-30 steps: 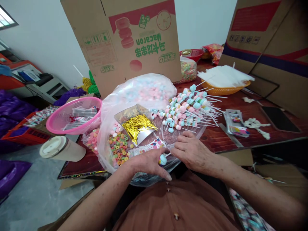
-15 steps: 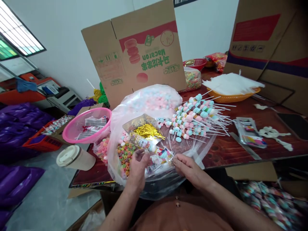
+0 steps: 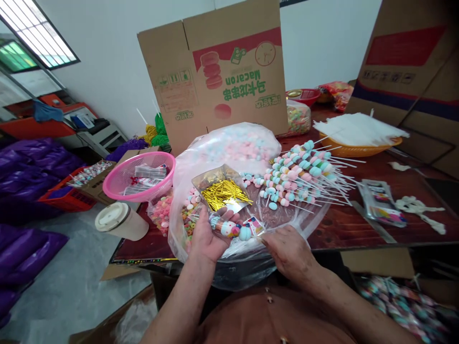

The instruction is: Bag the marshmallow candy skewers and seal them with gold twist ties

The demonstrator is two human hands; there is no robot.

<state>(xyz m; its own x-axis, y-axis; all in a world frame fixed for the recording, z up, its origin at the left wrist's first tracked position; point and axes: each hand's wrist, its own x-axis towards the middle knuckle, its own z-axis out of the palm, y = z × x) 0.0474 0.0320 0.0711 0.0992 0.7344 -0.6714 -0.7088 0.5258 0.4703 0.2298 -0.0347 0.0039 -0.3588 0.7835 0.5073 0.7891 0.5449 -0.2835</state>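
A candy skewer in a printed clear wrapper lies across the upturned palm and fingers of my left hand, which holds it loosely. Pale blue marshmallow shows at its right end. My right hand is closed at that end, pinching the stick or wrapper edge; the fingertips partly hide which. Just behind, an open silver pouch holds gold twist ties. Ring candies lie beside my left hand. A pile of pink and blue marshmallow skewers lies beyond my right hand, sticks pointing right.
A clear plastic bag of marshmallows stands before a cardboard box. Left are a pink basket with wrappers and a lidded cup. Right are an orange basket of white sticks, stacked wrappers and white cord.
The view has shifted left. The skewer, low between my hands at first, is now inside the printed wrapper. My left hand has turned palm up beneath it; my right hand stays at its right end.
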